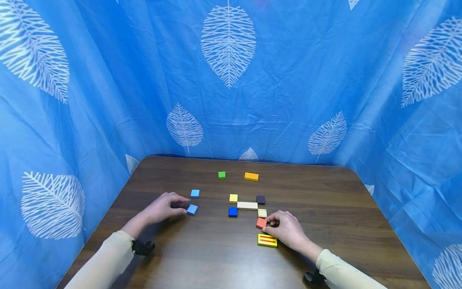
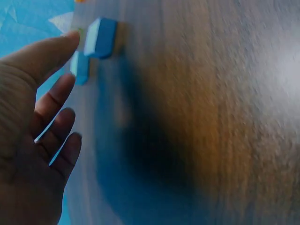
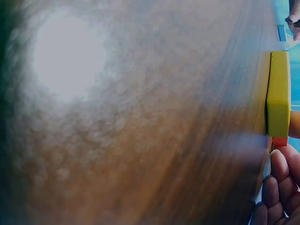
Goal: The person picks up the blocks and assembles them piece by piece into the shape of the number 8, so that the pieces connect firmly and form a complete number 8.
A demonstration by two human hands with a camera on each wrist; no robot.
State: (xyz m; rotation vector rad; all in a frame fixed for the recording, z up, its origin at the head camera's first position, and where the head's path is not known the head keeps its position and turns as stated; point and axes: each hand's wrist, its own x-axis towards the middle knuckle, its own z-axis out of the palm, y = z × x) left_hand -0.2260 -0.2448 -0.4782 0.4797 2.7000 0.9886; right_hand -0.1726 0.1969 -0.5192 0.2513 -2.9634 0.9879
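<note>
My left hand (image 1: 164,207) is at the left of the table, thumb and fingers apart. Its thumb tip is close to a light blue block (image 1: 192,209); in the left wrist view a gap shows between thumb and block (image 2: 101,38). Another light blue block (image 1: 195,194) lies just beyond. With thumb and index finger, my right hand (image 1: 286,229) pinches an orange-red block (image 1: 261,223) at its right side. Directly in front of that block lies a yellow block with red stripes (image 1: 267,240), which mostly hides the orange-red one in the right wrist view.
Mid-table, a long cream block (image 1: 247,206) lies among a yellow block (image 1: 233,198), a dark blue block (image 1: 232,212), a dark purple block (image 1: 260,200) and a striped cream block (image 1: 262,213). Farther back are a green block (image 1: 221,175) and an orange block (image 1: 251,176).
</note>
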